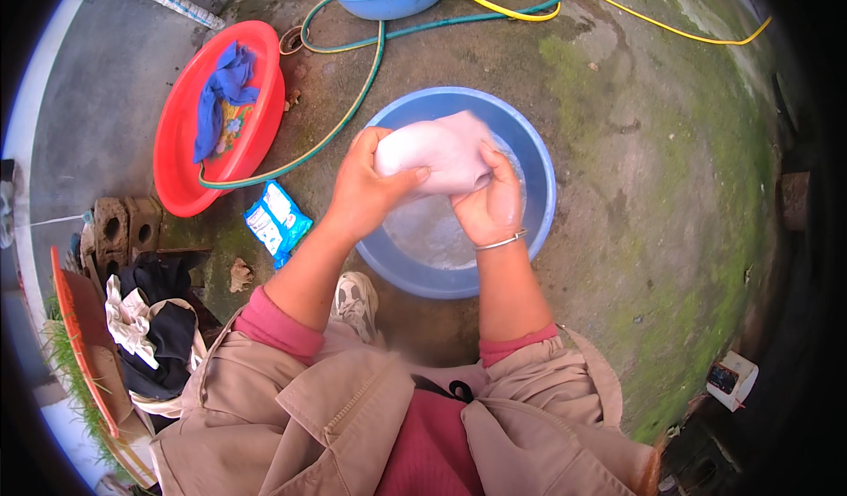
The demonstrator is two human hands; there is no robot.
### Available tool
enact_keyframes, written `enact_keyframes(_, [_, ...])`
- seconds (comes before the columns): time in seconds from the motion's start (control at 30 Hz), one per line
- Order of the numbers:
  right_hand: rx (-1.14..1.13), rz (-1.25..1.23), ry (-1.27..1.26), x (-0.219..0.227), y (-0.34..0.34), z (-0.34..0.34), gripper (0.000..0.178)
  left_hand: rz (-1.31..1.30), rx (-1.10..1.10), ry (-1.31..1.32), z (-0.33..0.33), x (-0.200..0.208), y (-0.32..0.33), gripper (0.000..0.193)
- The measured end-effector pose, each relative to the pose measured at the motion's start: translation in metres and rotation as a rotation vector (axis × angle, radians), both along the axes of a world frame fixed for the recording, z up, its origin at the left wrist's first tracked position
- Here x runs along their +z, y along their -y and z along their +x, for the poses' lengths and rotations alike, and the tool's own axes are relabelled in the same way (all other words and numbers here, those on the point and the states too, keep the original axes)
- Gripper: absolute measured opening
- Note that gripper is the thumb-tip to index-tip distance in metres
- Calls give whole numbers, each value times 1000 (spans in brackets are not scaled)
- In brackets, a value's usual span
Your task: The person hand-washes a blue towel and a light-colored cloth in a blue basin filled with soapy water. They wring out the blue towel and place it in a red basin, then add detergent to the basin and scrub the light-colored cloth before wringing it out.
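Note:
A pale pink cloth (432, 154), bunched into a rounded bundle, is held up over a blue basin (540, 156). My left hand (363, 183) is closed round the bundle's left end, its thumb pressed on the near side. My right hand (490, 203) grips the right end from below, with a metal bangle at the wrist. Cloudy greyish water (430, 231) lies in the basin under both hands. Part of the cloth's far side is slightly blurred, and some fingers are hidden behind it.
Left of the basin lies a blue-and-white packet (278, 223). A red basin (168, 156) beyond it holds a blue cloth (216, 108). A green hose (357, 99) loops over the ground past another blue basin (385, 0). Dark and white clothes (159, 328) lie at the lower left.

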State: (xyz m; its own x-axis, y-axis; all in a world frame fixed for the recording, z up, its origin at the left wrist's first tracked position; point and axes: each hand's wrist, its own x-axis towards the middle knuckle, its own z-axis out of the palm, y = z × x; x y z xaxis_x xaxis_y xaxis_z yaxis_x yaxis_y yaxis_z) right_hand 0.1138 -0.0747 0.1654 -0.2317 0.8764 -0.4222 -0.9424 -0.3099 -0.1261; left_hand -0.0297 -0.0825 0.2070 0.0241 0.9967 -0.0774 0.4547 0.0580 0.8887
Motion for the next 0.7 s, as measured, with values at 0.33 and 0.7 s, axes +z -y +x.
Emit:
enact_keyframes(0.33, [89,5,20,-9,3,-4,33,18,57,237,-1,24,-1,24])
enact_keyframes(0.7, [-102,-64,22,-20,-9,22,36,-445,-326,161,-36,50,19,25])
